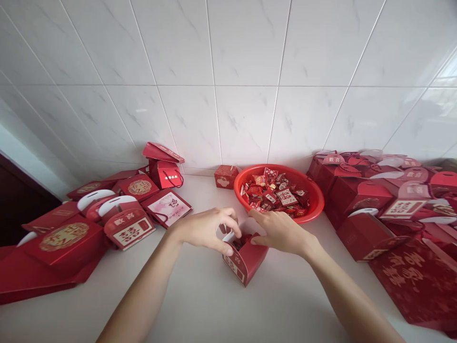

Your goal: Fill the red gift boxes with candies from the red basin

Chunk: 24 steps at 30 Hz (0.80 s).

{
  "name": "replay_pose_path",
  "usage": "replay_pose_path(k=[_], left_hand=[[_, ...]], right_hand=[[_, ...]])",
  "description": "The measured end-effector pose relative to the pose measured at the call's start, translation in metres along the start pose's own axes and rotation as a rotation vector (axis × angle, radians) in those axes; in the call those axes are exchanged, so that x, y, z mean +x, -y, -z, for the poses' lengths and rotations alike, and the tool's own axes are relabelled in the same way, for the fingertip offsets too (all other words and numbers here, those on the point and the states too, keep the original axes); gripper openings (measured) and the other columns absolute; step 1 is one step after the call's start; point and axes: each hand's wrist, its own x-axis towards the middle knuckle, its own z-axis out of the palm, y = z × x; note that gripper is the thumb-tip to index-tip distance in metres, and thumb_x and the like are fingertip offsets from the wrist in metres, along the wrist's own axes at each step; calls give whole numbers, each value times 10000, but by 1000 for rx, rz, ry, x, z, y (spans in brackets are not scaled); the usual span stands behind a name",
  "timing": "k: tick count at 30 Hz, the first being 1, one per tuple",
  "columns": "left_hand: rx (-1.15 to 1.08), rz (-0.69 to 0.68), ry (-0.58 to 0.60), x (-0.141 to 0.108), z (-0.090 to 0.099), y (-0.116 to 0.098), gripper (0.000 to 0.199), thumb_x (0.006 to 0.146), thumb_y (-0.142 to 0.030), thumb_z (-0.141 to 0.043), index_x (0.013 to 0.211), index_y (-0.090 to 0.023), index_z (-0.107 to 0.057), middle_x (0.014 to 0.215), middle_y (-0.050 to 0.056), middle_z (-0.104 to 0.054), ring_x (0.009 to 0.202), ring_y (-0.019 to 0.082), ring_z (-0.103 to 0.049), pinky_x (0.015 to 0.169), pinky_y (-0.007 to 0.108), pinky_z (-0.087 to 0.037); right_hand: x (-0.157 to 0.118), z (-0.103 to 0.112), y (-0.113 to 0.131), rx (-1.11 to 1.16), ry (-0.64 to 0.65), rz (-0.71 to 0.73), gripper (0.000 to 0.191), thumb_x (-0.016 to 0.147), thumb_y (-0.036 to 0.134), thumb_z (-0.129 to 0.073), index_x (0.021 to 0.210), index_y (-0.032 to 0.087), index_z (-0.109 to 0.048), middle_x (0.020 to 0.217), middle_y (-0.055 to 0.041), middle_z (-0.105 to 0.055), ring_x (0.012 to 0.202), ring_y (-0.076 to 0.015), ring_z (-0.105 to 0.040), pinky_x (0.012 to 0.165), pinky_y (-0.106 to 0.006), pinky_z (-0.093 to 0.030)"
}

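Note:
A small red gift box (254,261) with a pale printed label on its front stands turned at an angle on the table, its top open. Wrapped sweets are partly visible inside. My left hand (209,229) curls over the box's left side, thumb at the front flap and fingers bent above the opening. From the right, my right hand (280,232) grips the box's side panel, thumb near the inner edge; its fingertips are partly hidden behind the raised flap. Just behind the hands, a red plastic basin (316,213) holds many wrapped sweets (285,196).
Red gift boxes and bags (71,238) lie grouped on the left. More closed red boxes (357,195) crowd the right, with a flat red bag (417,281) in front. A small red box (226,176) sits beside the basin, against the tiled wall (246,119).

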Motion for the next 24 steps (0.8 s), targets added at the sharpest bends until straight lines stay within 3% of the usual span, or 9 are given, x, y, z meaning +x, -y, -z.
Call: replay_pose_path(k=[4, 9, 17, 20, 24], left_hand=[[-7, -54, 49, 3, -6, 0, 286, 740, -323, -797, 1025, -300, -786, 1129, 24, -583, 993, 198, -621, 829, 239, -465], [-84, -183, 119, 3, -10, -3, 205, 792, -285, -751, 986, -318, -807, 1204, 28, -600, 1102, 223, -600, 936, 254, -453], [-5, -14, -107, -3, -9, -14, 172, 811, -256, -645, 845, -270, -813, 1129, 31, -574, 874, 163, -612, 783, 255, -462], [21, -3, -134, -3, -10, -14, 178, 787, -213, -640, 812, -260, -810, 1079, 33, -575, 820, 152, -603, 726, 252, -441], [-71, -152, -97, 4, -17, -16, 191, 729, -121, -669, 782, -244, -804, 978, 14, -624, 808, 142, -616, 741, 233, -460]], right_hand=[[1, -1, 1, -20, 18, -13, 319, 851, 335, -652, 1122, 194, -560, 973, -56, -702, 867, -236, -680, 589, -265, -314], [5, -8, 2, -98, 12, 10, 178, 837, 274, -633, 984, 189, -580, 851, -55, -694, 789, -229, -674, 568, -265, -271], [-9, 11, -10, -51, 21, 10, 69, 886, 234, -541, 947, 206, -556, 722, -24, -626, 682, -195, -612, 539, -270, -221], [-14, 16, -17, -56, 16, 7, 165, 862, 137, -489, 991, 197, -573, 764, -36, -637, 708, -191, -597, 550, -267, -227], [-12, 11, -18, 3, 23, 37, 310, 791, 39, -460, 1030, 178, -602, 876, -65, -672, 784, -193, -615, 564, -252, -262]])
